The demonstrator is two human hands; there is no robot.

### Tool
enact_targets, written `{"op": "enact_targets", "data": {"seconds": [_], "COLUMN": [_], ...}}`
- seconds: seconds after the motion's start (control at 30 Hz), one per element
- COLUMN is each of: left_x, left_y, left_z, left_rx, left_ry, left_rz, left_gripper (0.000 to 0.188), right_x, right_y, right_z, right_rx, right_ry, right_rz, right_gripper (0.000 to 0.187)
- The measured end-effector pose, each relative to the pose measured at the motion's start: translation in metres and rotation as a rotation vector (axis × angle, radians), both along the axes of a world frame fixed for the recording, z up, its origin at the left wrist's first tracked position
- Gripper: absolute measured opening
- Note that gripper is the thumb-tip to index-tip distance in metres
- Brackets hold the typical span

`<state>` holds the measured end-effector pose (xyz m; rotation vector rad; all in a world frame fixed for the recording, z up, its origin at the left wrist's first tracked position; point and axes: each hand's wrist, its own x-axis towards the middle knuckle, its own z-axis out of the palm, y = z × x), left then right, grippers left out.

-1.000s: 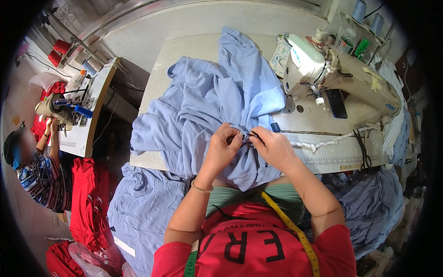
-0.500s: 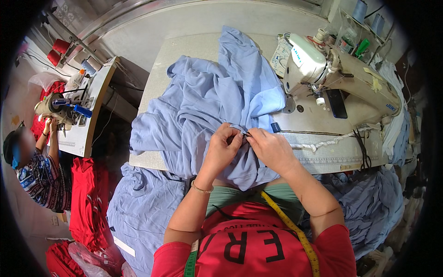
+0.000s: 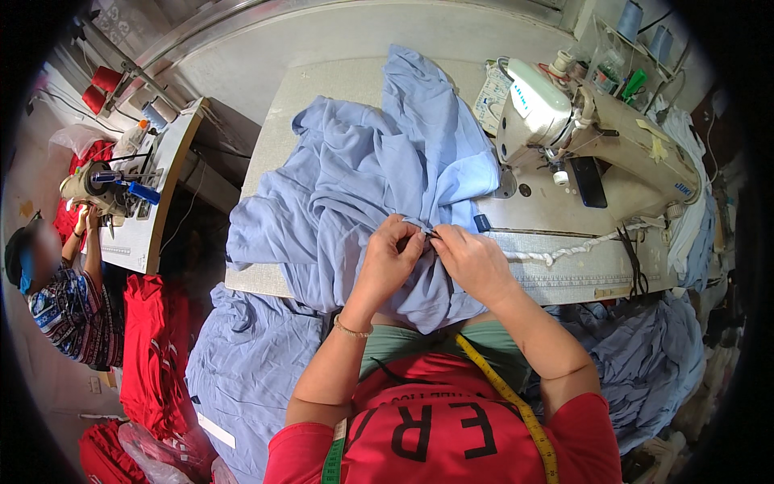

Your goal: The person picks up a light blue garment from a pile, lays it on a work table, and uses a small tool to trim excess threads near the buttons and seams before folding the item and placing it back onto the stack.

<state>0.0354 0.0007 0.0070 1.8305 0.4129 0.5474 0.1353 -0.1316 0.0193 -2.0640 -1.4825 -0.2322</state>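
A large light blue cloth garment [image 3: 347, 177] lies bunched over the table and hangs past its front edge toward my lap. My left hand [image 3: 393, 254] pinches a small gathered fold of it near the table's front. Close beside it, fingertips almost meeting, my right hand [image 3: 468, 256] is closed on the same spot. A small dark thing shows between the right fingertips, too little to name. Just right of the hands lies a small dark blue tab [image 3: 482, 222].
A white sewing machine [image 3: 613, 133] stands on the right, with a phone [image 3: 589, 182] beneath its arm. A twisted white cloth strip [image 3: 556, 254] and black scissors-like tool [image 3: 633, 262] lie nearer. Blue cloth piles [image 3: 250, 363] flank me. Left, a person [image 3: 72, 298] works at another machine [image 3: 89, 189].
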Motion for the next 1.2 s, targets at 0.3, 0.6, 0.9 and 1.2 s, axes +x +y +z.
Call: {"op": "enact_targets", "data": {"seconds": [0.3, 0.6, 0.9, 1.2], "left_x": [0.0, 0.0, 0.001, 0.0], "left_y": [0.002, 0.0, 0.0, -0.001], "left_z": [0.003, 0.001, 0.004, 0.001], "left_rx": [-0.043, 0.043, 0.092, 0.048], "left_ry": [0.02, 0.006, 0.01, -0.021], "left_rz": [-0.017, 0.004, 0.001, 0.012], "left_gripper": [0.012, 0.014, 0.013, 0.012], "right_x": [0.004, 0.004, 0.005, 0.005], "right_y": [0.005, 0.005, 0.004, 0.003], "right_z": [-0.001, -0.005, -0.012, -0.005], "right_rx": [0.019, -0.097, -0.147, -0.183], "right_ry": [0.204, -0.16, -0.207, -0.052], "right_rz": [0.052, 0.021, 0.013, 0.003], "right_gripper": [0.014, 0.008, 0.013, 0.011]}}
